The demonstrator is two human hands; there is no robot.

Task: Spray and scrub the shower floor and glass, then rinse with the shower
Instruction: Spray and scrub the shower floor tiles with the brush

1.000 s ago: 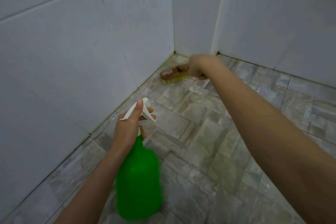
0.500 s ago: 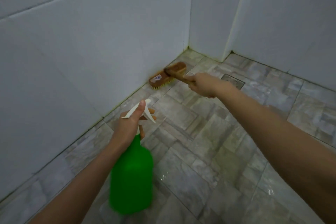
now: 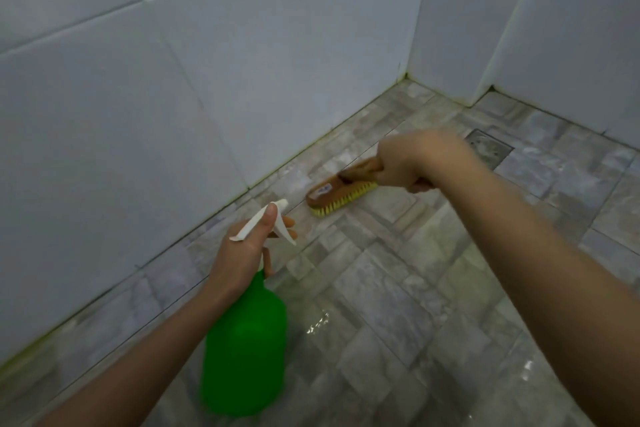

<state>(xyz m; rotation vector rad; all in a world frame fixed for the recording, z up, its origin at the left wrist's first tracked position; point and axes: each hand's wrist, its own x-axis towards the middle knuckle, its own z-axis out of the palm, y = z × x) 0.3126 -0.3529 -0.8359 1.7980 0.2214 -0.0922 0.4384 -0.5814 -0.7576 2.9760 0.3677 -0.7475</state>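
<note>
While the right hand [image 3: 405, 163] works at floor level, the left hand [image 3: 242, 253] holds the spray bottle [image 3: 246, 350] up beside it, and the arrangement reads as deliberate. The right hand's fingers are clenched round the wooden handle of the scrubbing brush [image 3: 337, 192]. Its yellow bristles are pressed to the shower floor [image 3: 398, 305] near the foot of the white tiled wall [image 3: 173, 97], with the brush head pointing toward that wall joint. The low, angled grip appears chosen to put weight through the bristles close to the yellowed grout line, where dirt would collect.

The left hand grasps the neck of the green bottle, thumb laid along the top of the white spray head [image 3: 263, 222] and fingers curled in front at the trigger. Whether the trigger is squeezed, I cannot tell. The nozzle points toward the tiles just short of the brush, so the bottle seems held ready to wet the patch under scrub without a change of tools. The bottle appears to hang clear of the floor, between the two forearms.

A floor drain [image 3: 488, 147] sits beyond the right wrist, toward the far corner. A glint of water [image 3: 318, 322] lies on the tiles beside the bottle, so the floor is wet at least in part. No glass panel and no shower fitting are in view. In my judgement the work stands at the floor-scrubbing stage, with the glass and the rinse not yet done.
</note>
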